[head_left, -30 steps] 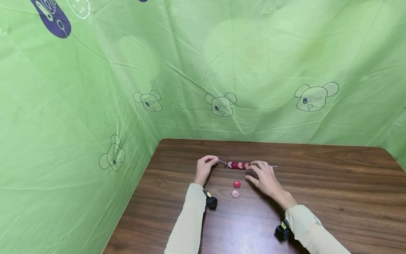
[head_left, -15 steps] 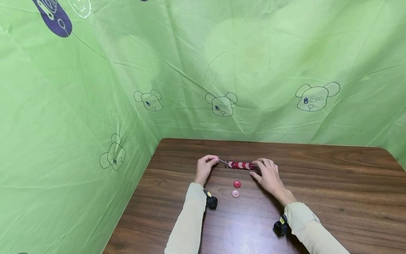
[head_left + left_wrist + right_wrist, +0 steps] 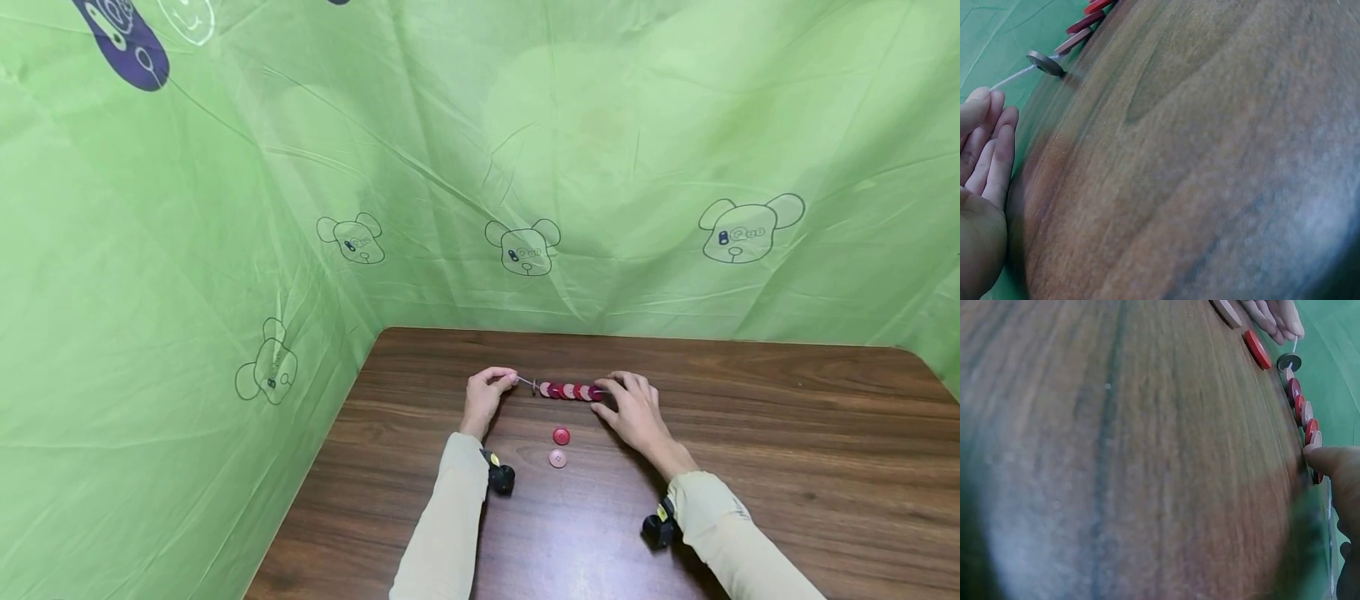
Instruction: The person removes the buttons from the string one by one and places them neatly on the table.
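Note:
My left hand (image 3: 483,402) pinches the end of a thin pale string (image 3: 1013,78) between thumb and fingertips. Along this string sits a dark grey button (image 3: 1045,64), tilted on its edge. Right of it runs an overlapping row of pink, red and dark red buttons (image 3: 568,391) lying on the table. At the row's right end, my right hand (image 3: 639,417) holds the last dark red button (image 3: 595,392) between thumb and index finger. In the right wrist view, the thumb (image 3: 1322,457) covers part of the row's end, and the string trails on past it.
Two loose buttons, a red one (image 3: 561,436) and a pink one (image 3: 557,458), lie in front of the row on the brown wooden table (image 3: 787,450). A green cloth (image 3: 600,167) hangs behind and left of the table.
My right hand has moved slightly right along the row, uncovering more of its right end and the last dark red button. The left hand stays where it was.

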{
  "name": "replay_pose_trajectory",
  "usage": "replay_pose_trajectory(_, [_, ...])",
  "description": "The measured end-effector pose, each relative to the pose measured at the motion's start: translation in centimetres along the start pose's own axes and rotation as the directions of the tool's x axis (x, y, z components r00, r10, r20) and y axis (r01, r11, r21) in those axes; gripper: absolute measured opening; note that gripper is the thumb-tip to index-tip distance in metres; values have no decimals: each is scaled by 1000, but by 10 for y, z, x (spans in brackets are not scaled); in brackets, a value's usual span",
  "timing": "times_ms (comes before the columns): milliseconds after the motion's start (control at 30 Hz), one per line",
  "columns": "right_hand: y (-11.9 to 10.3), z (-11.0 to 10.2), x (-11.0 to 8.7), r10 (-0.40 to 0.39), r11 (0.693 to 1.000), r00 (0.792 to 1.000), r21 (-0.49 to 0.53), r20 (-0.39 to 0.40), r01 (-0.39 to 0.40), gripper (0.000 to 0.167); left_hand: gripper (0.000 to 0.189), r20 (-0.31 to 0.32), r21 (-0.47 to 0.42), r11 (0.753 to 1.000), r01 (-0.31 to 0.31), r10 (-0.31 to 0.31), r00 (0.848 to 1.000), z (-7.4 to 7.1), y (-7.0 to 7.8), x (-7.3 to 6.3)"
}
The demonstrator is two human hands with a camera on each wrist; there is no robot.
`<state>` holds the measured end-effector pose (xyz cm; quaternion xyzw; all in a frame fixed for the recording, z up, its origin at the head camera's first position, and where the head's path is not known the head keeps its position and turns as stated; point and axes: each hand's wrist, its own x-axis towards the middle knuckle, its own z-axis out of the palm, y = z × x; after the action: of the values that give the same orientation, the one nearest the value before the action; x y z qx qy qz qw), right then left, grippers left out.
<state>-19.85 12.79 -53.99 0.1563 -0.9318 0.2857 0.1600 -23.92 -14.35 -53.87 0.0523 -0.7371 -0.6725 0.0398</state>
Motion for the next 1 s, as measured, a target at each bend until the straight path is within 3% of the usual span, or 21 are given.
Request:
replay_pose_trajectory(800, [0, 2, 7, 13, 1000, 1000, 2, 15, -13, 29, 15, 17, -17, 999, 27, -27, 999, -2, 3, -1])
replay_pose_trajectory(1000, [0, 0, 8, 21, 1000, 999, 20, 24, -21, 28, 15, -1, -2, 1000, -3, 3, 1000, -1, 3, -1])
